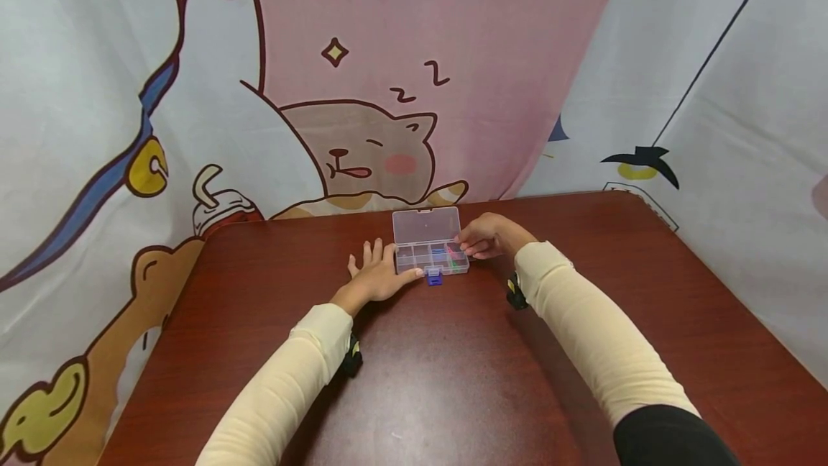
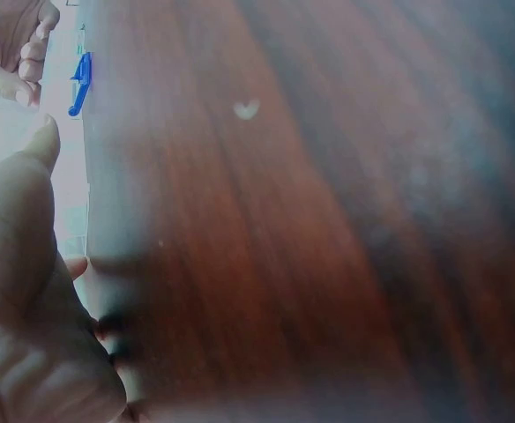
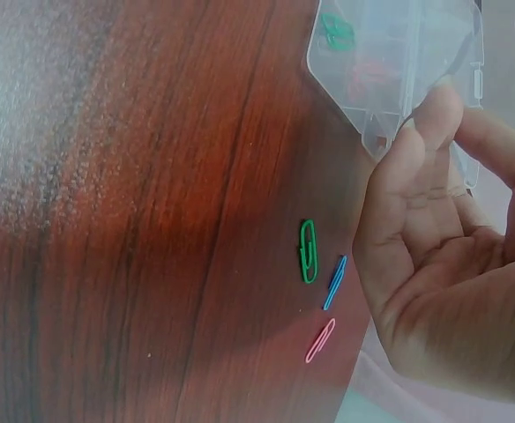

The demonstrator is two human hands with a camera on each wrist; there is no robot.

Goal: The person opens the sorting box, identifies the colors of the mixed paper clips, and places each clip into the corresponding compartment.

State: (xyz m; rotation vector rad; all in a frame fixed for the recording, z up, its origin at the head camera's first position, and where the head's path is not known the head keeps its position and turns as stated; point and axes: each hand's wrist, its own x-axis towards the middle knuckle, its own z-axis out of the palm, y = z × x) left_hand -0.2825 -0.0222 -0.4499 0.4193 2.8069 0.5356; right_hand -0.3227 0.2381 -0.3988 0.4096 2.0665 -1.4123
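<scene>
Now sorting small items into the open clear organizer box (image 1: 430, 247) at the desk's (image 1: 453, 380) far middle seems underway. Left hand (image 1: 377, 275) lies flat, fingers straight, bracing it; right hand (image 1: 486, 236) pinches its edge. Likely next: lifting loose paper clips (image 3: 309, 251) needs fingertip precision.
</scene>
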